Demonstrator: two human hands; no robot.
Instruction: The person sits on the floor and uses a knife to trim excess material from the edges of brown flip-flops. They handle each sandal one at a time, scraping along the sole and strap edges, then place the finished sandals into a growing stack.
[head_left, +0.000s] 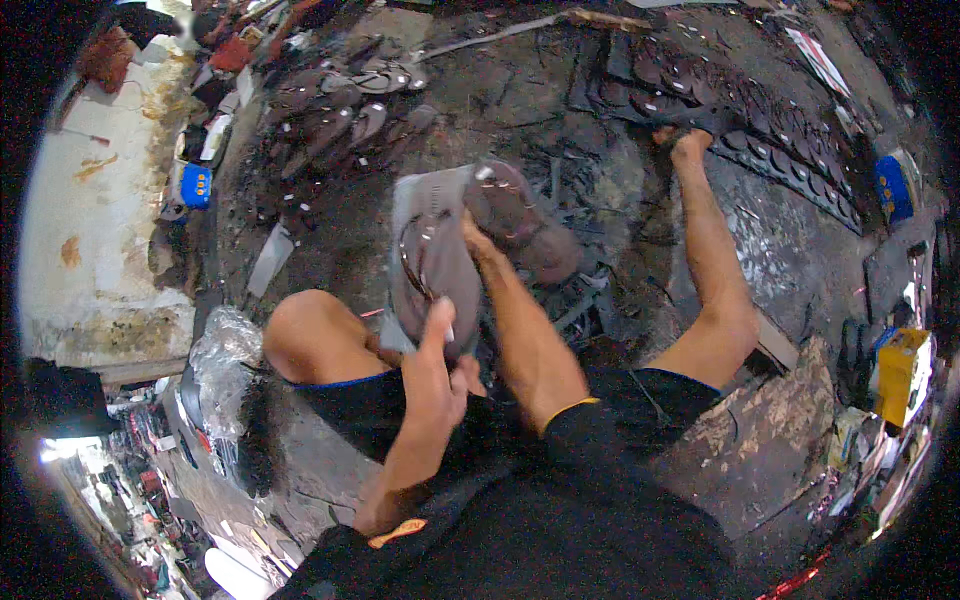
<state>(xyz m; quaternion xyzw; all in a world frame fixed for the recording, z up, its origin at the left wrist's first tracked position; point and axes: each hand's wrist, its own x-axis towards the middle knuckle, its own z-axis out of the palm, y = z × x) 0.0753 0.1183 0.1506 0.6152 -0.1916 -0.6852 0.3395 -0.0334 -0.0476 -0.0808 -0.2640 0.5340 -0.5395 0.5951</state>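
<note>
A brown thong flip-flop [455, 275] is held up in front of me, sole edge toward my lap, with a pale grey sheet or bag [402, 215] along its left side. My left hand [436, 375] is closed on its near end, thumb on top near the strap and the other fingers curled below. At its right edge is my right hand [474, 240], mostly hidden between it and a second brown flip-flop [515, 215], which tilts away to the right, slightly blurred. The right fingers barely show, but the hand appears to grip that second flip-flop.
Several brown flip-flops [345, 130] lie heaped at the far left, and more [760, 120] stand in rows at the far right beside my foot [690, 140]. Dark scraps [580, 300] litter the floor. Clear plastic [225, 350], blue boxes [195, 187] and a yellow box [900, 375] sit around.
</note>
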